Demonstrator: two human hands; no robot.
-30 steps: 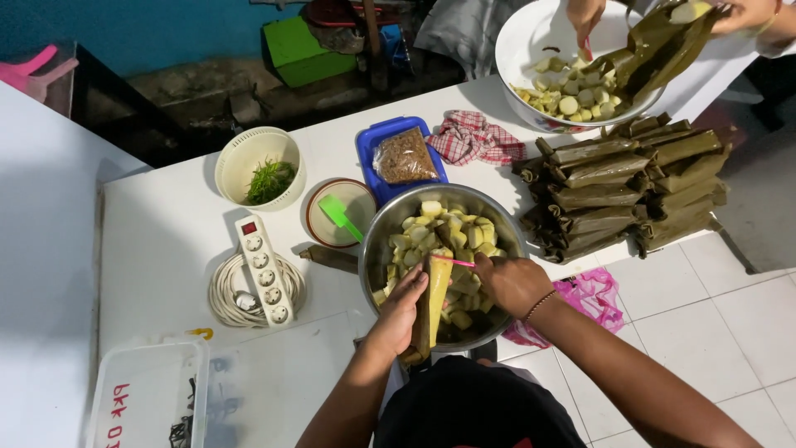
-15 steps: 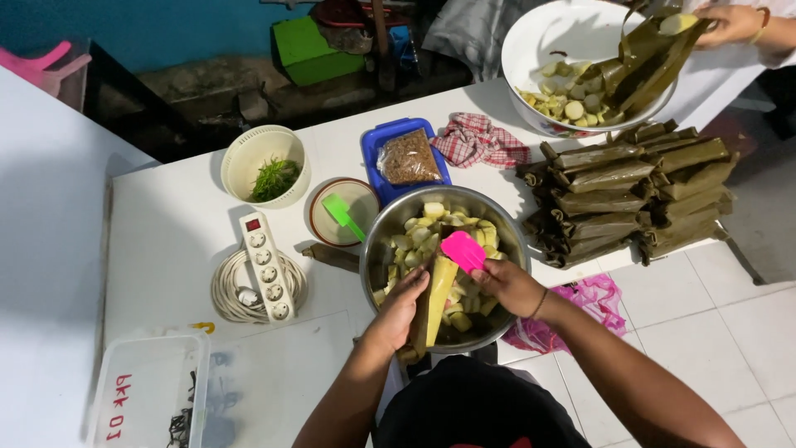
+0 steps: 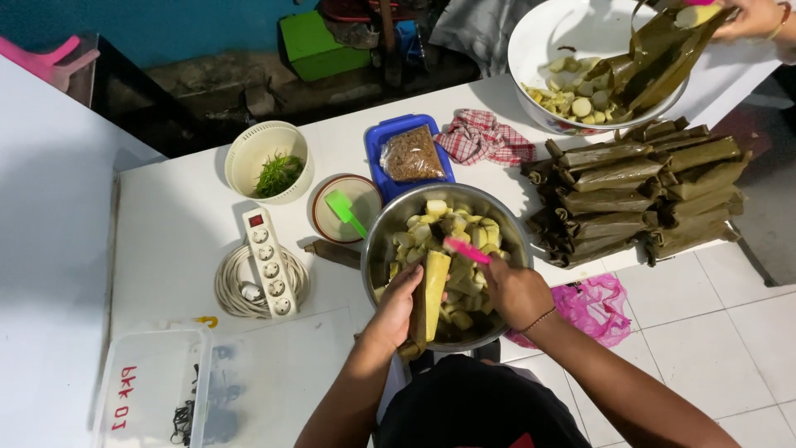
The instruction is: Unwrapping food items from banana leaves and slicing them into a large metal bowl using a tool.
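Observation:
A steel bowl full of pale cut pieces stands at the table's near edge. My left hand holds a rolled banana-leaf cone upright over the bowl. My right hand grips a pink spatula, its blade lying over the cone's mouth and the pieces in the bowl.
A stack of wrapped leaf parcels lies to the right. Another person's hand holds a leaf over a white basin. A blue tray, checked cloth, herb basket, plate with green spatula and power strip lie left.
My right hand has lowered the pink spatula from above the bowl down to the cone's mouth. The other person's leaf has shifted slightly over the basin.

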